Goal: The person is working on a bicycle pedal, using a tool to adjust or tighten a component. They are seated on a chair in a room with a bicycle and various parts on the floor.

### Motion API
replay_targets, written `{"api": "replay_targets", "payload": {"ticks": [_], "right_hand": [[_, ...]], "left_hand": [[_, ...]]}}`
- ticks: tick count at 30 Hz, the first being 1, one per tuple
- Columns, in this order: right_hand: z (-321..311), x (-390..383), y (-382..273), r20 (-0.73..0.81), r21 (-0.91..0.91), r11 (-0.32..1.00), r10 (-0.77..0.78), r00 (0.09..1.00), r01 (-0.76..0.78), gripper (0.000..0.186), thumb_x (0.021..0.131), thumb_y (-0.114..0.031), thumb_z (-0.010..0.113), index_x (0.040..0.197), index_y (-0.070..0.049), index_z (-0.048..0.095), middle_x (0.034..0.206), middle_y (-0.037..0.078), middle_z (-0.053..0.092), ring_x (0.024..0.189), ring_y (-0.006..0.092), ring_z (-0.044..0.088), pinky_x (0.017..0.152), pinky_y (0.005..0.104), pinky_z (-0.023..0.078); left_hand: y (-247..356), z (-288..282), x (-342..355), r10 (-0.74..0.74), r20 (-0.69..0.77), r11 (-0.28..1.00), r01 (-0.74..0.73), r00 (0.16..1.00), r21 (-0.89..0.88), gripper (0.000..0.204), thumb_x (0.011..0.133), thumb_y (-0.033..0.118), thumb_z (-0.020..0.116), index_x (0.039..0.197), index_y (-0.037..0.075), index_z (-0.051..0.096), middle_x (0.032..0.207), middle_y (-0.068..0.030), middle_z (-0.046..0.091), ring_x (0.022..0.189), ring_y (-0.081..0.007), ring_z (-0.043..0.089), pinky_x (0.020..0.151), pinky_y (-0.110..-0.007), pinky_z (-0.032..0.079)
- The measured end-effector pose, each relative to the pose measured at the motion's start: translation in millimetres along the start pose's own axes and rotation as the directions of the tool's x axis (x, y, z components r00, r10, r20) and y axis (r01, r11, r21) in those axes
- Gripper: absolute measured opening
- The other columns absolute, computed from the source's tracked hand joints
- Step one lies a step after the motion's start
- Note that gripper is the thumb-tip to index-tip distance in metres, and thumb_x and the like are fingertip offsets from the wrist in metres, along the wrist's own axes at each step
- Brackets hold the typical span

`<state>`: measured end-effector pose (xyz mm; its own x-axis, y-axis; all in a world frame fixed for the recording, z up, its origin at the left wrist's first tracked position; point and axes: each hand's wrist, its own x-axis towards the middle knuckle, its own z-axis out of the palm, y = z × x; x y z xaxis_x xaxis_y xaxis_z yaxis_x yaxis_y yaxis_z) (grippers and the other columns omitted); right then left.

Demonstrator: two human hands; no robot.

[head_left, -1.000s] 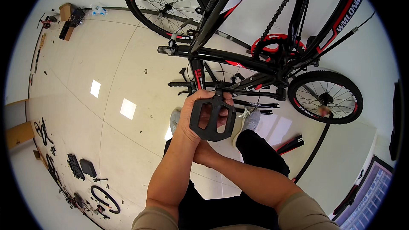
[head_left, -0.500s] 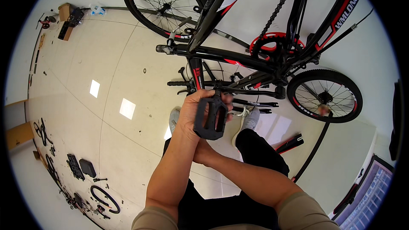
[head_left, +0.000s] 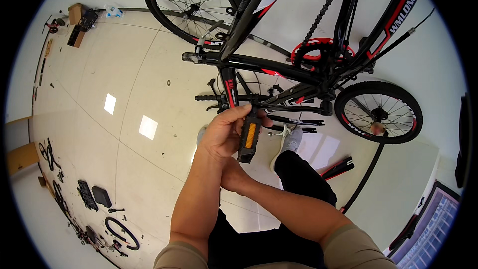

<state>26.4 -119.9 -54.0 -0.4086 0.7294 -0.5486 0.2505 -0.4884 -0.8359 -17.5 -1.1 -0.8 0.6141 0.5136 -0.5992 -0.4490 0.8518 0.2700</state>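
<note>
My left hand [head_left: 229, 129] grips a black pedal [head_left: 244, 150] at the end of the crank arm [head_left: 279, 107], thumb at its spindle. The pedal is turned edge-on, showing an amber reflector [head_left: 251, 135]. My right hand [head_left: 234, 178] is below, against my left wrist; its fingers are hidden behind it. Above both hands lies the black, red and white bicycle frame [head_left: 269, 69], with a red chainring [head_left: 323, 43] and hanging chain [head_left: 328, 5].
Wheels lean at the upper left [head_left: 191, 9] and right [head_left: 379, 113]. Handlebar parts [head_left: 209, 98] lie beyond my feet. Loose parts, a black case [head_left: 87, 194] and a tube loop [head_left: 122, 233] are on the left floor, boxes [head_left: 74, 15] farther back. A pale cabinet [head_left: 398, 189] stands right.
The pedal has rotated from its broad face to its narrow reflector edge. My left hand has turned with it and shifted slightly left, and my right hand has moved slightly with it.
</note>
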Motion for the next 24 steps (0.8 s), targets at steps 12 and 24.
{"api": "replay_targets", "payload": {"ticks": [12, 24], "right_hand": [[-10.0, -10.6, -19.4, 0.027, 0.122, 0.984, 0.126, 0.992, -0.128, 0.085, 0.081, -0.042, 0.070, 0.141, 0.008, 0.036, 0.136, 0.031, 0.051, 0.127, 0.0385, 0.052, 0.103, 0.0422, 0.043], [-10.6, -9.4, -26.7, 0.015, 0.206, 0.972, 0.108, 0.994, -0.109, 0.080, 0.079, -0.037, 0.075, 0.136, 0.007, 0.042, 0.132, 0.024, 0.054, 0.118, 0.0329, 0.057, 0.099, 0.0398, 0.045]], "left_hand": [[0.9, -6.1, -2.1, 0.055, -0.004, 0.998, -0.055, 0.998, 0.030, 0.020, 0.087, 0.013, 0.068, 0.100, -0.001, 0.063, 0.097, -0.0192, 0.070, 0.052, -0.0078, 0.059, 0.042, -0.017, 0.046], [10.8, 5.8, -8.8, 0.046, -0.016, 0.991, -0.044, 0.999, 0.124, 0.022, 0.086, 0.013, 0.070, 0.100, -0.003, 0.063, 0.097, -0.0232, 0.070, 0.047, -0.0073, 0.058, 0.039, -0.015, 0.045]]}}
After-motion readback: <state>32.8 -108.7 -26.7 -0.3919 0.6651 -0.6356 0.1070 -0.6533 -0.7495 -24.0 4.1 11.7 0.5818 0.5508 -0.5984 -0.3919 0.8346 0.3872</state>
